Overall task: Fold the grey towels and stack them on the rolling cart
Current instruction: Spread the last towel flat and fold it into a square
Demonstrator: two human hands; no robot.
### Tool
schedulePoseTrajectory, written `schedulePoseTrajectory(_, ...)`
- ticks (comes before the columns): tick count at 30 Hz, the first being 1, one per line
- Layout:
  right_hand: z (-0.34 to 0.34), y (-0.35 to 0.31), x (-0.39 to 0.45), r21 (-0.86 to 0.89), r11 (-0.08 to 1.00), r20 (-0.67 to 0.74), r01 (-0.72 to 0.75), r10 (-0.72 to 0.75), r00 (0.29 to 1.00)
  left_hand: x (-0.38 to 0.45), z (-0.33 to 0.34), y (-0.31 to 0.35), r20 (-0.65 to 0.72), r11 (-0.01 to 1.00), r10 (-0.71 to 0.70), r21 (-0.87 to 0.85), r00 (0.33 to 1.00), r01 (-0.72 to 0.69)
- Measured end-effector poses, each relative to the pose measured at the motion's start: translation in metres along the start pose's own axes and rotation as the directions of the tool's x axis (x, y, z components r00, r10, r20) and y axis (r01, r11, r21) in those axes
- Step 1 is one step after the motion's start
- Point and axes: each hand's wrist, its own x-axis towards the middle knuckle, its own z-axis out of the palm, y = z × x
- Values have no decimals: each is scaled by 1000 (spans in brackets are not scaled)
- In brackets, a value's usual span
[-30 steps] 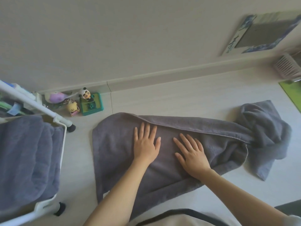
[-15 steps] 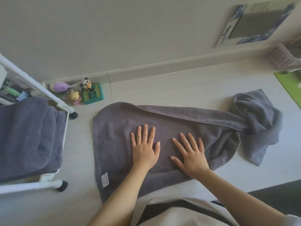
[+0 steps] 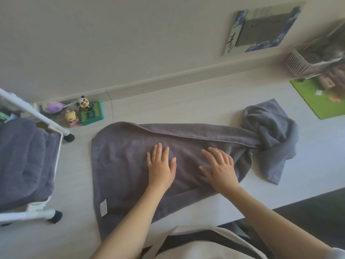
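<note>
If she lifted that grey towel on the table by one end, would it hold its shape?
Probably not. The grey towel looks soft: its right end lies bunched in loose folds, so it would likely droop. Its folded layers would probably slip apart unless both hands, the left hand and the right hand, now flat on it, support it.

Soft daylight, blurred wide-angle edges

Head view, sole camera: looking steeply down and forward from above the person's own forearms, wide-angle, facing the wall beyond the hands. Sitting close over the left hand [image 3: 162, 168] and right hand [image 3: 220, 170], both lying near frame centre. Taking in the rolling cart [image 3: 56, 156] left of the hands.
</note>
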Motion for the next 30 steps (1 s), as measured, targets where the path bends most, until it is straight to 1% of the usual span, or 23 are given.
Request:
schedulePoseTrajectory(4,-21,42,24,-17,995,-37,-99,98,994,13,7,41,-78,989,117,-77,990,-123)
schedulePoseTrajectory(7,-41,71,40,-12,989,-4,-148,148,989,30,10,74,-106,969,186,-145,977,-200)
schedulePoseTrajectory(9,-52,90,50,-33,992,40,-123,124,991,43,14,101,-77,954,245,-161,967,-254)
schedulePoseTrajectory(11,-56,100,57,-39,998,114,-57,61,992,54,15,125,13,941,286,-191,958,-278)
schedulePoseTrajectory(14,-65,117,67,15,999,172,36,-38,984,72,19,159,178,947,279,-216,944,-239)
schedulePoseTrajectory(16,-73,127,74,69,994,198,90,-102,975,83,15,171,208,941,257,-277,944,-195)
schedulePoseTrajectory(18,-80,135,81,99,986,237,137,-157,959,92,5,175,211,910,250,-383,945,-156)
schedulePoseTrajectory(21,-91,142,87,90,983,284,161,-180,942,98,-16,178,279,902,210,-425,937,-76)
schedulePoseTrajectory(23,-100,141,90,71,987,307,145,-160,938,100,-26,178,291,889,149,-457,945,1)
schedulePoseTrajectory(25,-111,139,92,32,994,348,106,-110,931,101,-33,180,272,879,102,-475,957,41)
schedulePoseTrajectory(28,-127,138,97,-65,996,434,63,-29,901,102,-44,186,218,863,72,-503,973,49)
schedulePoseTrajectory(30,-136,137,102,-138,990,446,18,46,894,104,-53,189,152,844,49,-535,987,40)
